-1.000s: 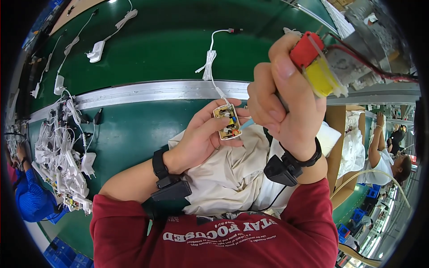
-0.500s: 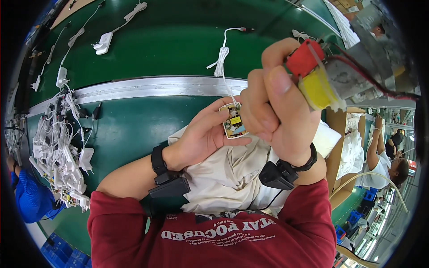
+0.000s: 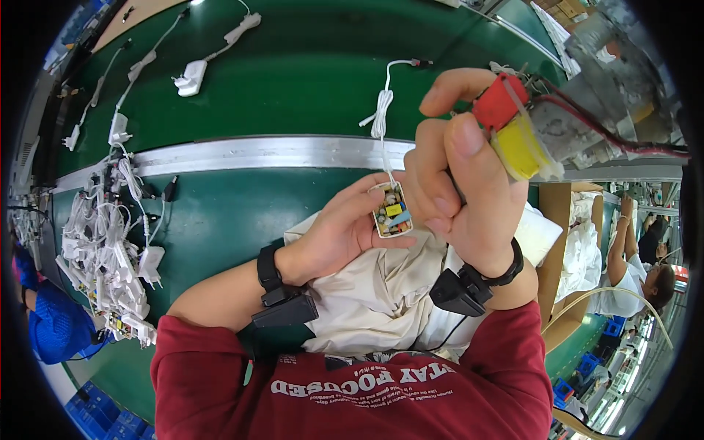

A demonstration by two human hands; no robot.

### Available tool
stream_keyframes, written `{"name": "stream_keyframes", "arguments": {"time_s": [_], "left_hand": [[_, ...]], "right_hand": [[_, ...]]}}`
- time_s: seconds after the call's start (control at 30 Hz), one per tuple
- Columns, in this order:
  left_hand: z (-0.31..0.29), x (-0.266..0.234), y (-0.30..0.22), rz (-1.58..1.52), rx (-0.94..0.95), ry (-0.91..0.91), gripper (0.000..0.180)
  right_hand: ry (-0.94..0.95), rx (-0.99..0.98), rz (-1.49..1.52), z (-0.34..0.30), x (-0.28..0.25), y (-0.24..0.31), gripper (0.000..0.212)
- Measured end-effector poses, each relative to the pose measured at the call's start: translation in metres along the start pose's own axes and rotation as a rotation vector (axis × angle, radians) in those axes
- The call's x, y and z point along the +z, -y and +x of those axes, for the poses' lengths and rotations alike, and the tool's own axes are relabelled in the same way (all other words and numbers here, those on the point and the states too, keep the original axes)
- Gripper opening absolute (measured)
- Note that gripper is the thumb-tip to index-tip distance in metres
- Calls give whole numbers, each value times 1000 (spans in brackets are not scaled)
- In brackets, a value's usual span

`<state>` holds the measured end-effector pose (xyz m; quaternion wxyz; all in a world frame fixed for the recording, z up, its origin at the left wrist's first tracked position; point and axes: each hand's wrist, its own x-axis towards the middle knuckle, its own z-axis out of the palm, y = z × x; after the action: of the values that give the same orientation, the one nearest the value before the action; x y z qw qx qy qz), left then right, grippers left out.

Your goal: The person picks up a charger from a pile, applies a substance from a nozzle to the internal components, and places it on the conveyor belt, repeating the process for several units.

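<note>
My left hand (image 3: 334, 227) holds a small white charger housing (image 3: 401, 232) from the side, fingers beneath it and the thumb on its rim. Its open face shows a circuit board with a yellow block and a blue piece. A white cable (image 3: 385, 158) runs from its far end over the metal rail. My right hand (image 3: 469, 172) is raised just right of the housing, thumb and index finger apart, the other fingers curled. What they hold, if anything, is hidden. Beside the thumb is a red block (image 3: 500, 101) joined to a yellow block (image 3: 522, 149) on a grey metal device.
White chargers with tangled cables (image 3: 110, 249) are heaped at left. More chargers (image 3: 192, 77) lie on the green surface beyond the metal rail (image 3: 242, 156). Cream cloth (image 3: 374, 308) covers my lap. A cardboard box (image 3: 555, 242) stands at right; a co-worker (image 3: 631, 271) is beyond it.
The index finger of my right hand has lifted away from the thumb, widening their gap. My left hand and the charger housing sit slightly lower and farther right in view.
</note>
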<state>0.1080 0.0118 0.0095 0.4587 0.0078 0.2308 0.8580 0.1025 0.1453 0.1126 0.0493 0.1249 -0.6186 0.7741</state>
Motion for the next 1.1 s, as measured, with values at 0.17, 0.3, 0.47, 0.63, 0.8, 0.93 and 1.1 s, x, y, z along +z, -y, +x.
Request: {"name": "stream_keyframes", "arguments": {"time_s": [0.17,0.3,0.47,0.63,0.8,0.93,1.1], "left_hand": [[16,-3,-12,222,59,-10,37],[66,-38,-45,1193,614,73,42],[77,-36,-90,2118,695,-403,52],[33,-29,-154,2325,927,-761,52],[-14,-68,-218,2580,409,-1194,44],[-14,-70,-218,2021,208,-959,39],[-7,-32,-148,574,177,-340,39]], "right_hand": [[-20,37,70,0,2,11,28],[9,59,73,-4,8,9,25],[-19,120,96,-5,8,10,21],[-34,95,96,-2,6,7,18],[-14,106,115,2,7,6,16],[-34,136,210,2,4,5,12],[-56,120,169,5,-3,4,12]]}}
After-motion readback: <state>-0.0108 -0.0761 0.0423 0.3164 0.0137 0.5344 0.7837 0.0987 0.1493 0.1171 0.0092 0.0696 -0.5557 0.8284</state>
